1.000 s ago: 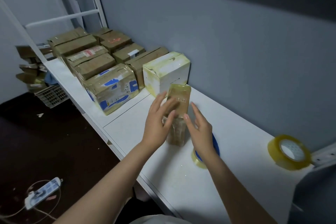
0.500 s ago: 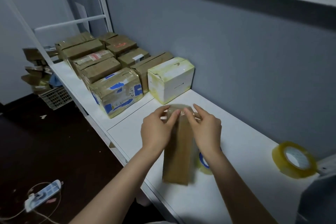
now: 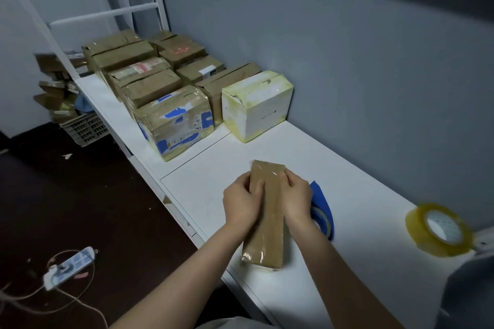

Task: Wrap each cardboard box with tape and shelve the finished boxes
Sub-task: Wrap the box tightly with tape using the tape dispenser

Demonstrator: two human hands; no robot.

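Observation:
A long narrow brown cardboard box [image 3: 268, 232], shiny with clear tape, lies flat on the white table [image 3: 347, 222] pointing away from me. My left hand [image 3: 240, 203] grips its left side near the far end, fingers curled onto the top. My right hand [image 3: 295, 201] grips the right side the same way. A blue tape roll [image 3: 322, 208] lies just right of my right hand, partly hidden. A yellowish clear tape roll [image 3: 438, 231] sits at the far right of the table.
Several taped boxes stand in rows at the table's far left, nearest a white box [image 3: 258, 104] and a blue-patched box [image 3: 175, 121]. A grey wall runs behind. On the dark floor lie a power strip [image 3: 68, 267] and a crate [image 3: 85, 128].
The box stood on end between my open hands; it has been laid flat on the table, and both hands now grip its sides near the far end.

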